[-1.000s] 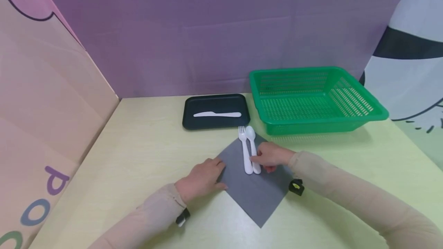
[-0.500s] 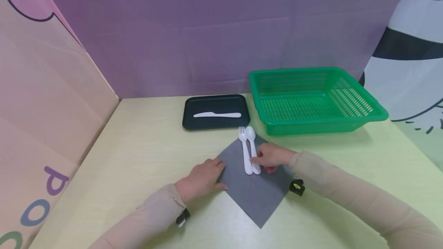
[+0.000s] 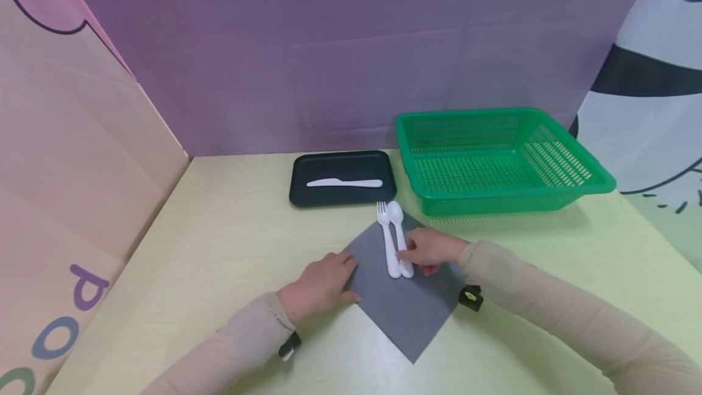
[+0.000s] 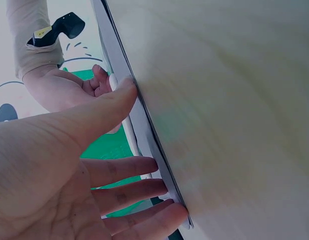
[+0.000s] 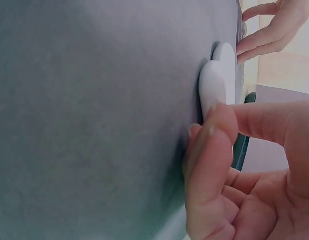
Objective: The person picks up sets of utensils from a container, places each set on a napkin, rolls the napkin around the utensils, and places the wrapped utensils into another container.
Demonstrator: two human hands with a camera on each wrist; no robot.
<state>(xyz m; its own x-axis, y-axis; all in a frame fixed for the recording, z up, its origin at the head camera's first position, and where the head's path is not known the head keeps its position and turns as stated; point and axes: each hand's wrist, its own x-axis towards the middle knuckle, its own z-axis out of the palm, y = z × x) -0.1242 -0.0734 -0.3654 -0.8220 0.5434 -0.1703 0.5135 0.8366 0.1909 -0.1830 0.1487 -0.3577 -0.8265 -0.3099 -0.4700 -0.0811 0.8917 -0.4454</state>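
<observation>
A dark grey napkin (image 3: 408, 316) lies cornerwise on the table. The white plastic fork (image 3: 390, 252) and spoon (image 3: 400, 233) rest on it side by side, their heads reaching past its far corner. My right hand (image 3: 430, 247) pinches the spoon handle between thumb and curled index finger; in the right wrist view the rounded handle end (image 5: 212, 82) shows beyond the fingertips. My left hand (image 3: 319, 284) rests at the napkin's left corner. In the left wrist view its spread fingers (image 4: 129, 195) touch the napkin's edge (image 4: 144, 120), thumb apart from them.
A black tray (image 3: 307, 166) holding a white plastic knife (image 3: 345, 183) stands at the back, just beyond the fork. To its right, behind my right hand, is a green perforated basket (image 3: 515, 192). A purple backdrop (image 3: 296, 66) closes off the table's far edge.
The heads of the fork and spoon have swung slightly left, and their handle ends shifted a little. The right hand stays on the spoon; the left hand has not visibly moved.
</observation>
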